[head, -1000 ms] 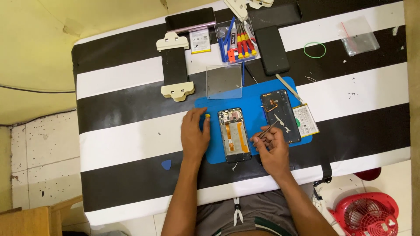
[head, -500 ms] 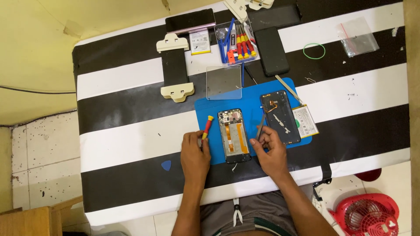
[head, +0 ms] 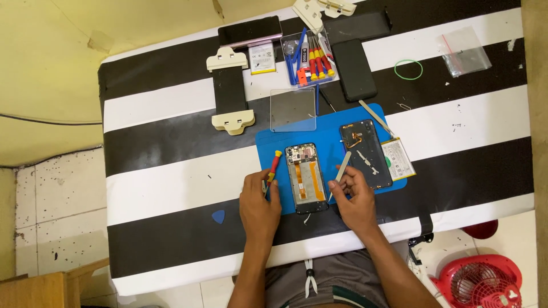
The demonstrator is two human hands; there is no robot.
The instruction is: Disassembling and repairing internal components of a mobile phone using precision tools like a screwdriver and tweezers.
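Note:
An opened phone (head: 306, 177) with its insides showing lies on a blue work mat (head: 331, 137). My left hand (head: 258, 203) rests just left of the phone and holds a small red and yellow screwdriver (head: 273, 169) that points away from me. On the phone's right side, my right hand (head: 352, 197) holds pale tweezers (head: 341, 173), their tips near the phone's right edge. The phone's dark back cover (head: 365, 153) lies further right on the mat, next to a white battery (head: 398, 159).
On the black and white striped table (head: 171, 182) are a clear glass panel (head: 293, 109), a tray of screwdrivers (head: 311, 57), a black phone (head: 354, 69), a cream clamp jig (head: 230, 91), a green rubber band (head: 408, 69), a plastic bag (head: 463, 51) and a blue pick (head: 218, 216). A red fan (head: 485, 282) stands on the floor.
My left hand slid back towards me from flat on the mat and now grips the screwdriver. My right hand shifted the tweezers from the back cover towards the phone's right edge.

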